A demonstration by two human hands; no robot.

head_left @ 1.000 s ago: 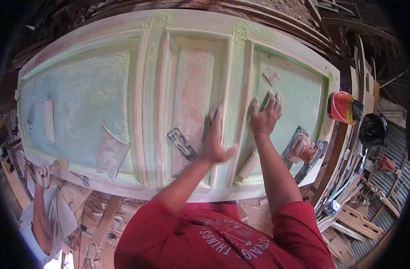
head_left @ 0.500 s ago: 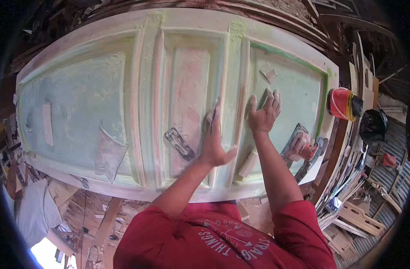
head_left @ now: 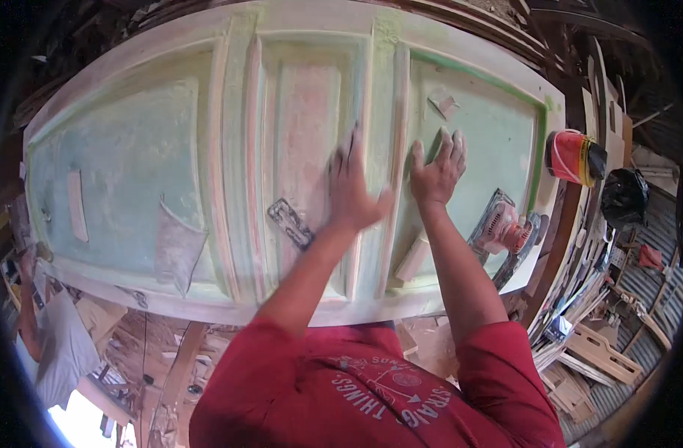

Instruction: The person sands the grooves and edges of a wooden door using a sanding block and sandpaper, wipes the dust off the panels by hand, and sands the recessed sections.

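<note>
A panelled door [head_left: 240, 149] with patchy green, white and pinkish surfaces lies flat before me. My left hand [head_left: 351, 190], smeared by motion, rests along the right moulding of its middle panel, fingers stretched out and thumb apart. Whether something thin lies under those fingers I cannot make out. My right hand [head_left: 437, 175] is spread on the right panel, holding nothing. A folded scrap of sandpaper [head_left: 445, 106] lies just beyond its fingertips. Close to my left wrist is a dark-rimmed flat hand tool [head_left: 289, 222]. An orange-and-grey power sander [head_left: 505, 233] sits right of my right forearm.
A pale block [head_left: 413, 257] lies by the near rail. The left panel carries a creased sheet [head_left: 181, 250] and a pale strip [head_left: 77, 205]. A red-yellow container [head_left: 573, 158] stands beyond the right end. Another person's arm [head_left: 29, 306] is at far left.
My left hand has slid farther from me along the moulding, while the right stays spread in about the same place. At far left another person's arm has come into view. The view has shifted slightly.
</note>
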